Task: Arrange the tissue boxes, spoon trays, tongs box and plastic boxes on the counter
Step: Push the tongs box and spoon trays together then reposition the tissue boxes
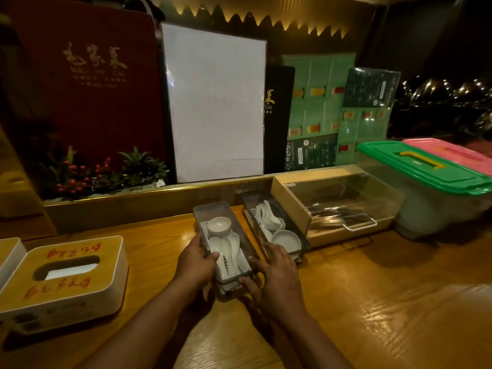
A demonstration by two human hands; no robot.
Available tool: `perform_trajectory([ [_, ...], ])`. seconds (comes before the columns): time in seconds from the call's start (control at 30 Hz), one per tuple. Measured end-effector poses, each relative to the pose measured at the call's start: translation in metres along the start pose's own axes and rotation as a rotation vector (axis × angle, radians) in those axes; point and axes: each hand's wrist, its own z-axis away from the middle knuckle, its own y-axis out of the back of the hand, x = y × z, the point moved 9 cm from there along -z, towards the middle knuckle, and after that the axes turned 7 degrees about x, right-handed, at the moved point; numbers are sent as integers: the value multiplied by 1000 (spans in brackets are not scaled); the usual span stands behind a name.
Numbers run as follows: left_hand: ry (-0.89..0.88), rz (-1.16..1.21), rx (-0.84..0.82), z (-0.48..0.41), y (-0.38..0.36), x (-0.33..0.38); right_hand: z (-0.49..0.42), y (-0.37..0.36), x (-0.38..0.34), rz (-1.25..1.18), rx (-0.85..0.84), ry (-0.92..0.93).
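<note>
Left hand (pixel 195 258) and right hand (pixel 274 272) grasp the near end of a spoon tray (pixel 226 243) on the wooden counter (pixel 372 288); second spoon tray (pixel 274 230) just beside it.

Both hands are gripping the near spoon tray (pixel 223 235) on the wooden counter (pixel 372 288), left hand (pixel 195 262) on its left edge, right hand (pixel 274 275) on the near right corner. White spoons (pixel 226 251) and a little bowl (pixel 219 225) are sitting inside. A second spoon tray (pixel 274 227) is lying just right, then the tongs box (pixel 338 203), then a green-lidded plastic box (pixel 431 187). A tissue box (pixel 64 272) is sitting off left.
</note>
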Motion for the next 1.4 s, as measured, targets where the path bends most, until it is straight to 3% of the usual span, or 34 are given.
perform_trajectory([
  [0.33, 58, 57, -88, -26, -37, 14, -17, -5, 23, -129, 37, -92],
  [0.77, 70, 117, -135, -15, -53, 20, -20, -7, 38, -235, 36, -69],
  [1.4, 47, 38, -131, -21, -48, 22, -18, -6, 36, -208, 81, -71],
])
